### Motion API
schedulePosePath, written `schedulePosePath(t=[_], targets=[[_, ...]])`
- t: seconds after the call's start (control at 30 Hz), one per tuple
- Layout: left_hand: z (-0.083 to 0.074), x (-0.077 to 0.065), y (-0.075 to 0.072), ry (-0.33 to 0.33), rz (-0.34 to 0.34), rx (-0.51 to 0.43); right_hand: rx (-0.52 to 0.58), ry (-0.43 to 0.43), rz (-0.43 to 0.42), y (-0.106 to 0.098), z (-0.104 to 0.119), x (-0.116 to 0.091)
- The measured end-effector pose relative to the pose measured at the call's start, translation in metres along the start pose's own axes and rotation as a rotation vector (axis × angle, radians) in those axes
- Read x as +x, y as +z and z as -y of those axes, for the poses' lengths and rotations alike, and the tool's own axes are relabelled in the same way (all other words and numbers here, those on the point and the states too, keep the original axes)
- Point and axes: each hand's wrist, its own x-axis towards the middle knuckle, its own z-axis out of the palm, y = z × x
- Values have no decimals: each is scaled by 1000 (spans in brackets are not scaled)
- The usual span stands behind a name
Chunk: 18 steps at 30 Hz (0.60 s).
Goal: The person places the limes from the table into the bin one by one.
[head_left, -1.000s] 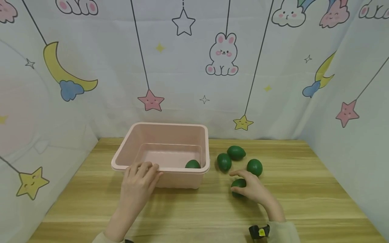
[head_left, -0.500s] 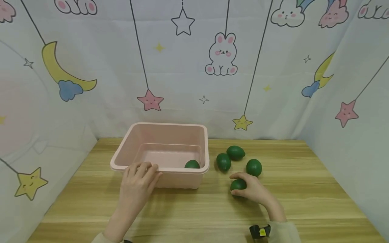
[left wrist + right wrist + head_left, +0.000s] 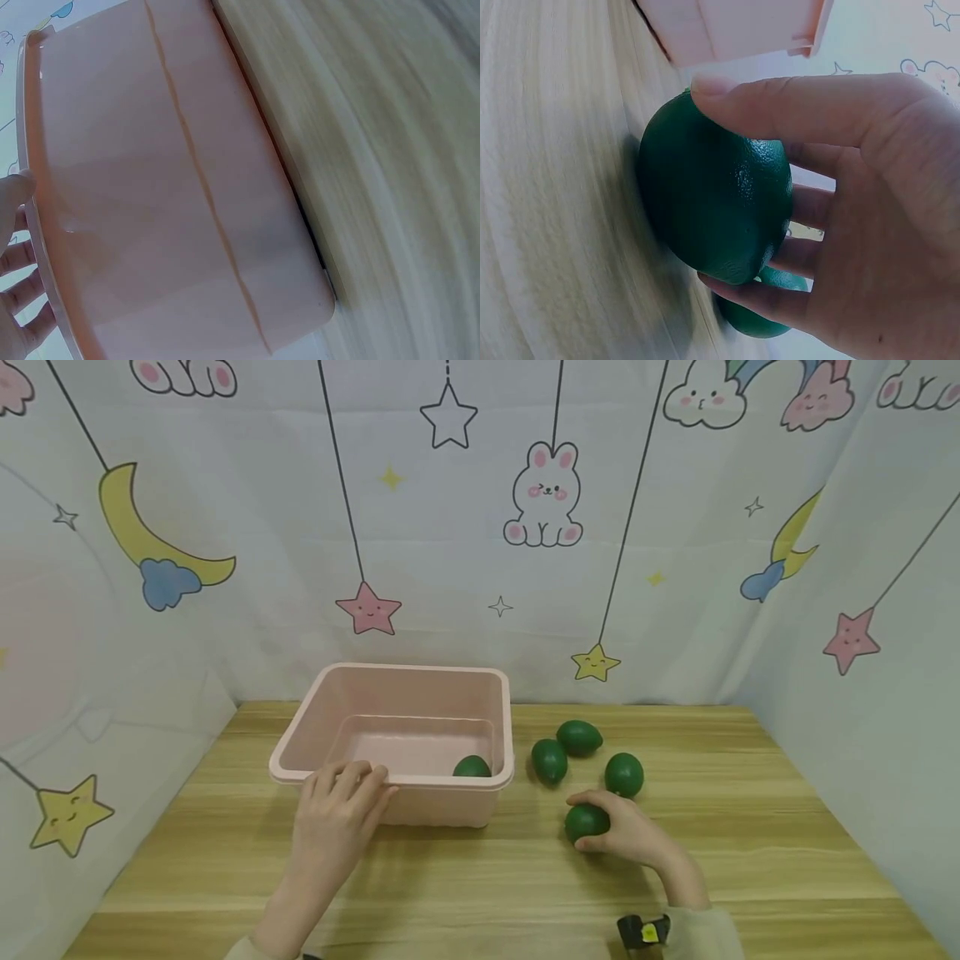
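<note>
My left hand (image 3: 337,810) grips the near rim of a pink plastic bin (image 3: 442,806), fingers over the edge. In the left wrist view the thumb (image 3: 16,189) lies on the outer side of that rim. One green lime (image 3: 472,767) sits inside the bin at its near right corner. My right hand (image 3: 633,831) holds another lime (image 3: 586,822) on the table, thumb on the near side and fingers curled round the far side. The right wrist view shows this lime (image 3: 712,187) close up, low over or touching the wood; which one I cannot tell.
Behind the right hand lie three more limes: one close by (image 3: 624,774), one beside the bin (image 3: 550,761), and one at the back (image 3: 579,737). The wooden table (image 3: 480,902) ends at a printed curtain (image 3: 450,543) at the back and sides.
My right thumb and fingers have closed round the near lime, which has barely shifted. The left hand stays on the bin's rim. The head view has drifted slightly.
</note>
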Motion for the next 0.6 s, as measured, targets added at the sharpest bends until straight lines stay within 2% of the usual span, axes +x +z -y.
schedulePosePath(t=[0.6], targets=[[1, -1, 0, -6, 13, -8, -9, 13, 1, 1, -3, -1]])
